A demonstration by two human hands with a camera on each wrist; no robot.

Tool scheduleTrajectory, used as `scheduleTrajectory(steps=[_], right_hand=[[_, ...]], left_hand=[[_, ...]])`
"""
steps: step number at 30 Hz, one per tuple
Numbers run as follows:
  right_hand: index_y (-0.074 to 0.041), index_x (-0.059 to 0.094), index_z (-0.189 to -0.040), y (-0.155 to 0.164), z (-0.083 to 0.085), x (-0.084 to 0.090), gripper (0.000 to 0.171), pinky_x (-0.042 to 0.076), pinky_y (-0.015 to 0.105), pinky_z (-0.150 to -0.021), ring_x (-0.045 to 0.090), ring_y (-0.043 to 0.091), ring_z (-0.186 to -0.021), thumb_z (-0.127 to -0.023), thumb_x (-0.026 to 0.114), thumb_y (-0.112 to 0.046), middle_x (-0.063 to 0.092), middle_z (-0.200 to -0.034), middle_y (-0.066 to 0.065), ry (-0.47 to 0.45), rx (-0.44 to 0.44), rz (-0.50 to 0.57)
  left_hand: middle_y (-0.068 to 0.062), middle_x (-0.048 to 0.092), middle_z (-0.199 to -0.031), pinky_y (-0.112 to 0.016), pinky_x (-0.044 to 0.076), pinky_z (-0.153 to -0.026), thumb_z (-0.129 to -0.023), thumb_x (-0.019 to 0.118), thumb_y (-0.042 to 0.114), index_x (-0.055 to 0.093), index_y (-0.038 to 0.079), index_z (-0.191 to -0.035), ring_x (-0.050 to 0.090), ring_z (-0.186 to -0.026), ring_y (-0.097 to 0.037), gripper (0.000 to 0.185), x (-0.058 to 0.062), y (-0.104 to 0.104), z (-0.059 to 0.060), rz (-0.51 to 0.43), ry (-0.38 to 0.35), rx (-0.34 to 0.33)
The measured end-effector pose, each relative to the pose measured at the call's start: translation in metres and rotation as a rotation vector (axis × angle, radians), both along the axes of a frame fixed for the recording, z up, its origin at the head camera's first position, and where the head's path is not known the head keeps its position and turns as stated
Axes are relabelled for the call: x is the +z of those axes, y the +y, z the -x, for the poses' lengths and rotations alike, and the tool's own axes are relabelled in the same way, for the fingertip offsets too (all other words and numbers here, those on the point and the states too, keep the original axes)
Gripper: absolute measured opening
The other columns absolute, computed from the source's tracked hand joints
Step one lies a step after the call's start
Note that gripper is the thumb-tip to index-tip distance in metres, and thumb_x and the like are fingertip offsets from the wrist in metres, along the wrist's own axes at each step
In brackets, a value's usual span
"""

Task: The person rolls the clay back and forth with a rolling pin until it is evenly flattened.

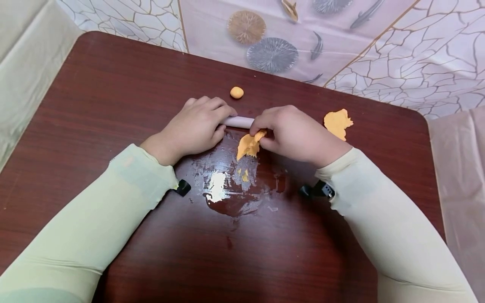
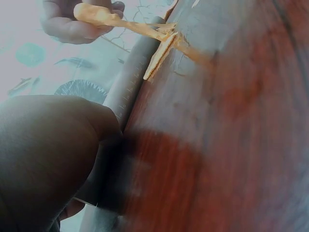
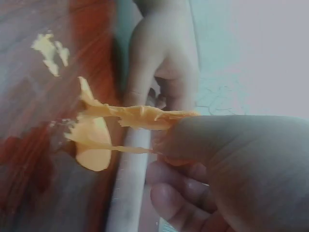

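A white rolling pin lies across the dark wooden table. My left hand grips its left end, fingers curled over it. My right hand pinches a thin torn sheet of orange dough and peels it up from the pin and the table. The right wrist view shows the dough sheet stretched between my fingers and the pin. In the left wrist view the dough hangs off the pin.
A small orange dough ball sits beyond the pin. Another flattened dough piece lies at the right. Small dough scraps and a floury smear mark the table in front of me. A patterned cloth hangs behind.
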State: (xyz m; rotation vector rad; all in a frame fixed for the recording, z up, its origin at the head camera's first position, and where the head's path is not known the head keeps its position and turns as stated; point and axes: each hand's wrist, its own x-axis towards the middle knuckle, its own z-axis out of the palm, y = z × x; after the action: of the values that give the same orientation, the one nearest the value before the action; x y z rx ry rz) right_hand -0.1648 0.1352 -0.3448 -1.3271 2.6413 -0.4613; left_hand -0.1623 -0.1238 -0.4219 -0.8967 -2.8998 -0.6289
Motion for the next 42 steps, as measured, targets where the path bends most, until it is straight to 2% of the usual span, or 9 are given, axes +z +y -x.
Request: scheduleTrajectory(steps=[5, 12, 17, 20, 25, 30, 35, 38, 42], right_hand=[[-0.019, 0.078, -0.103, -0.001, 0.0, -0.002, 0.017, 0.048, 0.031, -0.075, 0.058, 0.016, -0.081, -0.089, 0.074, -0.01, 0.067, -0.093, -0.004, -0.043, -0.035, -0.025], [-0.015, 0.069, -0.106, -0.011, -0.008, -0.022, 0.018, 0.05, 0.034, -0.076, 0.057, 0.018, -0.083, -0.091, 0.073, -0.006, 0.064, -0.093, 0.002, -0.079, -0.097, -0.072], [-0.015, 0.073, -0.105, -0.01, -0.016, -0.028, 0.016, 0.053, 0.032, -0.082, 0.062, 0.016, -0.09, -0.094, 0.069, -0.005, 0.068, -0.1, 0.001, -0.085, -0.043, -0.021], [-0.013, 0.077, -0.108, -0.005, -0.022, -0.03, 0.015, 0.055, 0.033, -0.088, 0.065, 0.016, -0.096, -0.095, 0.072, -0.01, 0.07, -0.105, 0.002, -0.045, 0.044, -0.007], [-0.009, 0.08, -0.105, -0.002, -0.028, -0.039, 0.011, 0.057, 0.033, -0.085, 0.066, 0.018, -0.094, -0.096, 0.077, -0.015, 0.064, -0.099, 0.005, 0.096, 0.17, -0.001], [-0.014, 0.079, -0.108, -0.003, -0.022, -0.04, 0.016, 0.054, 0.031, -0.083, 0.062, 0.017, -0.095, -0.093, 0.082, -0.017, 0.061, -0.106, 0.004, 0.079, 0.143, 0.024], [-0.012, 0.069, -0.131, -0.004, -0.014, -0.039, 0.046, 0.049, 0.038, -0.107, 0.062, 0.021, -0.121, -0.094, 0.08, -0.036, 0.066, -0.135, 0.004, 0.011, 0.083, -0.039], [-0.012, 0.065, -0.142, -0.005, -0.015, -0.042, 0.056, 0.042, 0.043, -0.117, 0.058, 0.028, -0.132, -0.098, 0.071, -0.046, 0.064, -0.146, 0.005, 0.09, 0.123, -0.147], [-0.013, 0.069, -0.139, -0.007, -0.016, -0.045, 0.049, 0.044, 0.042, -0.114, 0.06, 0.03, -0.125, -0.102, 0.066, -0.045, 0.069, -0.139, 0.003, 0.217, 0.172, -0.187]], left_hand=[[-0.001, 0.063, -0.133, -0.051, 0.041, -0.095, -0.102, 0.06, 0.025, 0.065, 0.023, -0.136, 0.057, -0.115, -0.028, 0.035, 0.0, 0.0, 0.0, 0.004, -0.003, 0.0], [-0.001, 0.063, -0.132, -0.052, 0.041, -0.094, -0.102, 0.06, 0.025, 0.065, 0.023, -0.135, 0.057, -0.116, -0.029, 0.033, -0.001, 0.0, 0.001, 0.002, 0.006, 0.0], [-0.001, 0.063, -0.132, -0.051, 0.041, -0.093, -0.102, 0.059, 0.025, 0.065, 0.023, -0.135, 0.057, -0.114, -0.028, 0.034, 0.0, 0.001, 0.001, -0.006, 0.017, -0.005], [0.0, 0.064, -0.131, -0.05, 0.041, -0.093, -0.102, 0.059, 0.025, 0.065, 0.023, -0.135, 0.057, -0.114, -0.028, 0.034, 0.0, 0.001, 0.001, -0.008, 0.021, -0.007], [0.0, 0.064, -0.13, -0.05, 0.041, -0.093, -0.102, 0.059, 0.025, 0.065, 0.023, -0.135, 0.057, -0.114, -0.028, 0.033, 0.0, 0.001, 0.001, -0.009, 0.014, -0.003], [0.0, 0.063, -0.132, -0.051, 0.041, -0.094, -0.102, 0.059, 0.025, 0.065, 0.023, -0.135, 0.057, -0.116, -0.028, 0.034, 0.0, -0.001, 0.001, -0.004, 0.002, 0.004], [-0.001, 0.063, -0.133, -0.052, 0.042, -0.095, -0.102, 0.059, 0.025, 0.065, 0.023, -0.136, 0.058, -0.117, -0.029, 0.034, 0.0, -0.001, 0.0, 0.004, -0.007, 0.004], [-0.001, 0.063, -0.133, -0.051, 0.042, -0.095, -0.102, 0.059, 0.025, 0.065, 0.023, -0.135, 0.058, -0.115, -0.028, 0.034, 0.0, -0.001, -0.001, 0.001, -0.002, 0.0], [0.0, 0.064, -0.132, -0.05, 0.041, -0.094, -0.102, 0.059, 0.025, 0.065, 0.023, -0.135, 0.057, -0.115, -0.028, 0.033, -0.002, -0.002, -0.001, -0.005, 0.008, 0.002]])
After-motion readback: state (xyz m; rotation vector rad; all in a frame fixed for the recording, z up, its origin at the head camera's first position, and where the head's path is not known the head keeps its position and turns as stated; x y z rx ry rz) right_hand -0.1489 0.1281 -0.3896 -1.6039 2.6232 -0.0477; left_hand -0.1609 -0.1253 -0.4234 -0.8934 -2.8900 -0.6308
